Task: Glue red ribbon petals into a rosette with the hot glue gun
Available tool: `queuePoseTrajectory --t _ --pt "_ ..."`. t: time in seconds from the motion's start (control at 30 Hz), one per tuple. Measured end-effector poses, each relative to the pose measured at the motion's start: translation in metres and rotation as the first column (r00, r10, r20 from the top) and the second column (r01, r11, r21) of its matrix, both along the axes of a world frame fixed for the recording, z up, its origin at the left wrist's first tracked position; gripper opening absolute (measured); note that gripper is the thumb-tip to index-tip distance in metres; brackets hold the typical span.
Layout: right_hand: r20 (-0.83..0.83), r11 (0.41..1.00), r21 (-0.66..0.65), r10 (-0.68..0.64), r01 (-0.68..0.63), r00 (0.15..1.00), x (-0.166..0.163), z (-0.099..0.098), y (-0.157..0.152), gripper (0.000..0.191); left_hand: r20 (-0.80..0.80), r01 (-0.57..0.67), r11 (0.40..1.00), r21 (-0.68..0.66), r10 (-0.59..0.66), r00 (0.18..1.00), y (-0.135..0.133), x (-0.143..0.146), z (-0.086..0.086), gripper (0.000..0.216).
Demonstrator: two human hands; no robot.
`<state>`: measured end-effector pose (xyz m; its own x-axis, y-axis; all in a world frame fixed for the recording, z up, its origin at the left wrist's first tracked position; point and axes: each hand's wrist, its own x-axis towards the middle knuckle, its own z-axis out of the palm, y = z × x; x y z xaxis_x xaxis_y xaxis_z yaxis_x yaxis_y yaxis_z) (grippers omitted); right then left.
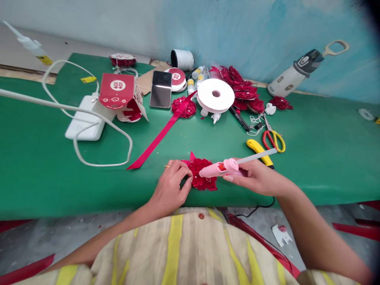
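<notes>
A red fabric flower (204, 183) with small white beads lies on the green table near its front edge. My right hand (261, 178) is wrapped round a pink glue gun (215, 169), whose nozzle points left at the flower's middle. A pale glue stick (257, 156) juts out of the gun's back end. On the flower's left side, my left hand (172, 184) has its fingers closed at the petal edge. Whether those fingertips grip a petal or something tiny is hidden.
Behind the flower are a red ribbon strip (163, 138), a white ribbon spool (208, 99), a phone (160, 90) and several red flowers (237, 85). Scissors (273, 138) and a yellow cutter (257, 149) lie right. A white cable (103, 164) loops at left near a power bank (86, 128).
</notes>
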<state>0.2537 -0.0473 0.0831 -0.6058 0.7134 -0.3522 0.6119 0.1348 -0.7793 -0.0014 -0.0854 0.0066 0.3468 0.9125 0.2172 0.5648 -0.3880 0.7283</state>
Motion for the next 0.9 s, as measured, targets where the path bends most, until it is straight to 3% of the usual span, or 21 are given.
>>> queuePoseTrajectory --t 0.33,0.6,0.9 --pt "-0.039 0.999 -0.028 0.040 -0.041 0.998 0.0006 0.0047 0.0010 0.029 -0.006 -0.002 1.000 0.012 0.002 1.000 -0.0020 -0.0011 0.0000 0.010" --pt "-0.012 0.999 0.009 0.043 -0.043 0.999 -0.0027 -0.0028 0.0031 0.031 -0.010 0.001 1.000 0.013 -0.001 1.000 -0.0016 0.0008 -0.0011 0.009" --pt "-0.019 0.994 -0.007 0.112 -0.112 0.993 -0.0004 0.0060 0.0082 0.028 -0.032 0.026 1.000 0.017 -0.026 0.999 -0.0006 0.0013 -0.0007 0.010"
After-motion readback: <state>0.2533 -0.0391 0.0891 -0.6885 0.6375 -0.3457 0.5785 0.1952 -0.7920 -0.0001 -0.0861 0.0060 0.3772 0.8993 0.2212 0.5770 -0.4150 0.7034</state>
